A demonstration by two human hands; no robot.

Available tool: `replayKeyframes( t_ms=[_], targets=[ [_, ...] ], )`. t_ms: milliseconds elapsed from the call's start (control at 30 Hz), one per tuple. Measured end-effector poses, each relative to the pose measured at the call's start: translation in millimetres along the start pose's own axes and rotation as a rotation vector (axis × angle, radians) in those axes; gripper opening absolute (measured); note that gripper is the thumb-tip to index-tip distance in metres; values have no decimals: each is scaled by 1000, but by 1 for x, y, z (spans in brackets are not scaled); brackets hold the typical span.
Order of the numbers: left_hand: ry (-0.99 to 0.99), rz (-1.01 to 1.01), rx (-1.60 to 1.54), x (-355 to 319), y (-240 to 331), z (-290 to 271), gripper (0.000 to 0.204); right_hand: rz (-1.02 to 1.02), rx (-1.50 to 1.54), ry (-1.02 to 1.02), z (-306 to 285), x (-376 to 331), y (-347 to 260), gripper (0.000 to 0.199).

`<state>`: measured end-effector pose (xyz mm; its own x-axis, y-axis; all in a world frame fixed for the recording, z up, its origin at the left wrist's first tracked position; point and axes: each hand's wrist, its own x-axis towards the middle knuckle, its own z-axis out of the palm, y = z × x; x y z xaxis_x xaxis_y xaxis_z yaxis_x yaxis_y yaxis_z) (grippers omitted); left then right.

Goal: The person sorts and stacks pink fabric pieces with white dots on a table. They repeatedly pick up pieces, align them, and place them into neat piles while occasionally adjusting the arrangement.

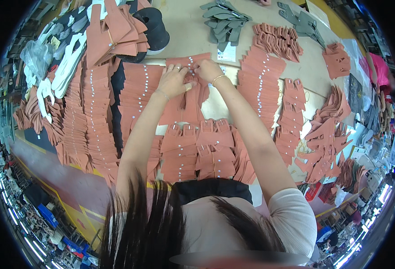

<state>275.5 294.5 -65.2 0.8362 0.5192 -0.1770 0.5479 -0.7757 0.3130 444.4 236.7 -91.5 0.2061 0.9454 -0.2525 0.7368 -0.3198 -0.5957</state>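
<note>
Both hands are over coral-coloured cut fabric pieces in the middle of the table. My left hand [174, 81] lies palm down on them, fingers stretched forward and thumb apart. Just to its right, my right hand [208, 71] has its fingers bent together at a coral fabric piece [203, 57] with small white labels; what is between the fingertips is hidden. Below the hands lie narrow coral pieces [189, 102], one over another. A fanned row of labelled pieces [137, 85] lies left of my left hand, and another row [260, 71] is right of my right hand.
Nearer me are stacks of coral pieces with cut-out openings [179, 150]. At the back left stand a black spool [156, 29] and a tied coral bundle [112, 38]. Grey-green pieces [224, 22] lie at the back. White pieces [69, 65] and a clear plastic bag [37, 56] are far left.
</note>
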Motion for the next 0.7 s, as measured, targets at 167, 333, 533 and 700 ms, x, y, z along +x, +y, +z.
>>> replayKeyframes(
  t_ms=[167, 333, 533, 700],
  targets=[
    [9, 57, -9, 11, -4, -6, 56, 37, -68, -138, -3, 14, -5, 21],
    [-38, 53, -69, 11, -4, -9, 53, -16, -146, -229, -4, 21, -9, 19],
    [63, 55, 38, 0, 4, -8, 48, -96, -113, -261, -4, 19, -11, 19],
    [32, 32, -96, -8, 4, -9, 45, -155, -62, -216, -5, 11, -10, 17]
  ],
)
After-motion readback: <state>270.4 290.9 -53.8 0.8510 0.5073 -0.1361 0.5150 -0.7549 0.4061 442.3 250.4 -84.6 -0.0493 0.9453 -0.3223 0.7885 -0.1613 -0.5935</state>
